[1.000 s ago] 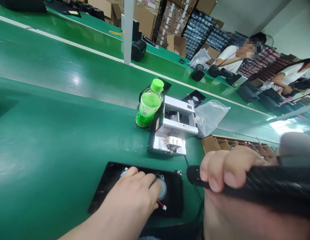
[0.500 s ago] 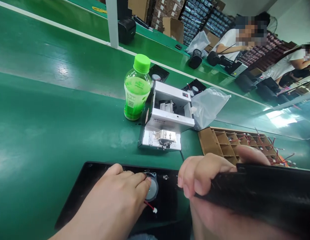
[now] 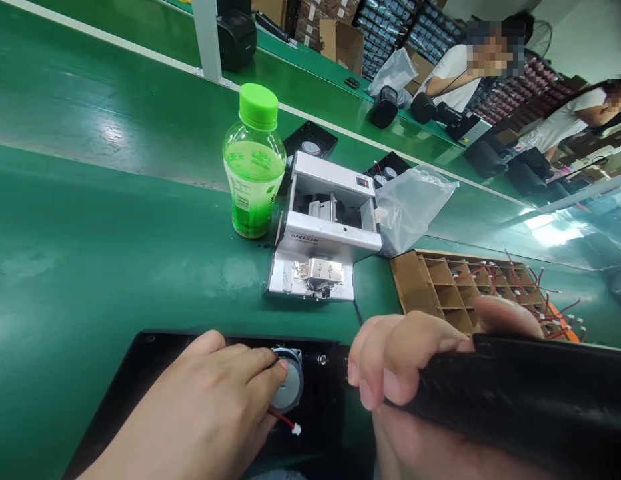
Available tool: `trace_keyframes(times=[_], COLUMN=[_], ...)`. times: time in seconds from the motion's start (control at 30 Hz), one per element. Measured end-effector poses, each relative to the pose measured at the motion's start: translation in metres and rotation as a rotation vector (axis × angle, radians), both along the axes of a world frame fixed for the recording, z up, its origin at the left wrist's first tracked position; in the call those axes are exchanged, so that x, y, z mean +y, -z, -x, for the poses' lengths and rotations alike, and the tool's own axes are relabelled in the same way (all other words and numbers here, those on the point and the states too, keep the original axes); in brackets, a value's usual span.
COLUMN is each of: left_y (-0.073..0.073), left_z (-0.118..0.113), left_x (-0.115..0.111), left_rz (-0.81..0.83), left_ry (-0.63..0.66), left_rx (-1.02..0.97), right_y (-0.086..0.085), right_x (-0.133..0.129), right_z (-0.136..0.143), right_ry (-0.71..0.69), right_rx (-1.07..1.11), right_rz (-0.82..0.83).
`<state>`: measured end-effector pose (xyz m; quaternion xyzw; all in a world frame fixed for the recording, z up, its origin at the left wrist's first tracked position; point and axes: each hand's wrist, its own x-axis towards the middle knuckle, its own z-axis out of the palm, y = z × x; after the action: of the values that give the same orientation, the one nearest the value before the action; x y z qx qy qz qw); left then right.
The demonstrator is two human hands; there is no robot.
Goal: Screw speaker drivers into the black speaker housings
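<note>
My left hand (image 3: pixel 225 393) lies over a black panel (image 3: pixel 320 413), its fingers closed on the edge of a small round speaker (image 3: pixel 289 387). A red-and-black wire with a white connector (image 3: pixel 296 429) trails from the speaker. My right hand (image 3: pixel 405 360) is wrapped round a black electric screwdriver (image 3: pixel 520 393), held sideways and pointing left toward the speaker. Just ahead of the fingers, a small metal screw (image 3: pixel 321 360) shows beside the speaker; whether the bit touches it I cannot tell.
Behind the panel stands a silver screw feeder (image 3: pixel 330 233), with a green-capped bottle (image 3: pixel 255 167) to its left. A divided cardboard box (image 3: pixel 440 280) of wired parts sits right, near a plastic bag (image 3: pixel 415 200). Two people work across the green bench (image 3: pixel 115 267).
The camera view has shifted, so the bench items appear slightly further left. Both hands keep their hold on the speaker and the screwdriver.
</note>
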<state>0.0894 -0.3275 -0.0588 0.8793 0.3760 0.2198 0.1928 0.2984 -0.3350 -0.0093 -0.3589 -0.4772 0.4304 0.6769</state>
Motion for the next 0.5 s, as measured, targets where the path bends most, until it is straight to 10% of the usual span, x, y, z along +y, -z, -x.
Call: trace_keyframes(times=[0.5], left_y=[-0.0020], left_z=[-0.0007], left_x=[-0.0016], left_rz=[0.209], left_ry=[-0.015], left_rx=[0.058], right_y=[0.0051], right_x=[0.0092], right_z=[-0.0060], right_ry=[-0.124], right_rx=[-0.057], right_rz=[-0.036])
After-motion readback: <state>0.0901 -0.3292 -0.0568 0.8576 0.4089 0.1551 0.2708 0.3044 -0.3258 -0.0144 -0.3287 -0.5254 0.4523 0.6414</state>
